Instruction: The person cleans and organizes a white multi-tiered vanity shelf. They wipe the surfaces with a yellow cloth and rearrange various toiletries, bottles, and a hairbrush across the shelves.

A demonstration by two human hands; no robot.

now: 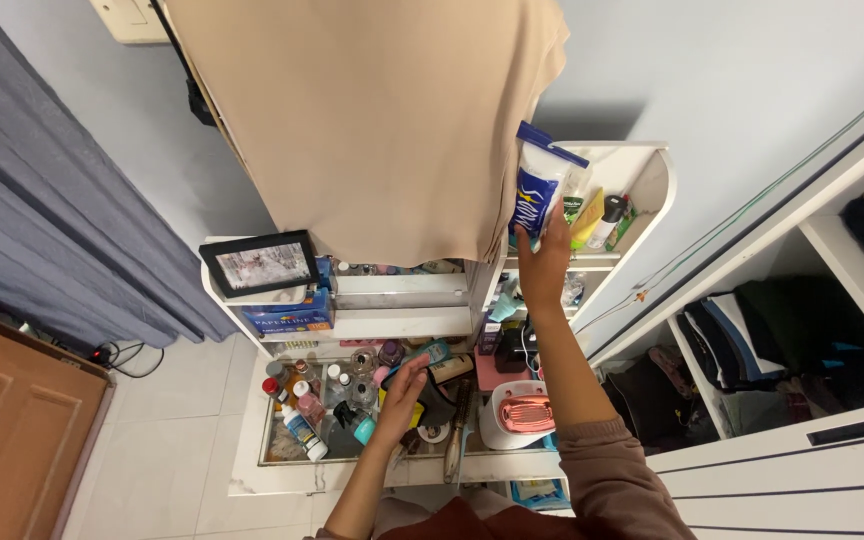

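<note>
The right hand [542,262] has its fingers clamped around the lower end of a blue-and-white pouch [537,188], held upright with its long axis vertical, just in front of the upper shelf [652,165] where a yellow bottle [588,218] and a dark-capped bottle [607,222] stand to its right. The left hand [399,400] is lower and well apart from it, fingers curled onto a black item [432,400] among the small bottles [302,400] crowding the worktop [252,470], though I cannot tell whether they grip it or only rest on it. A beige cloth [372,120] hangs above, a framed picture [260,263] stands to the left, and a white appliance [517,412] sits beside the right forearm.
</note>
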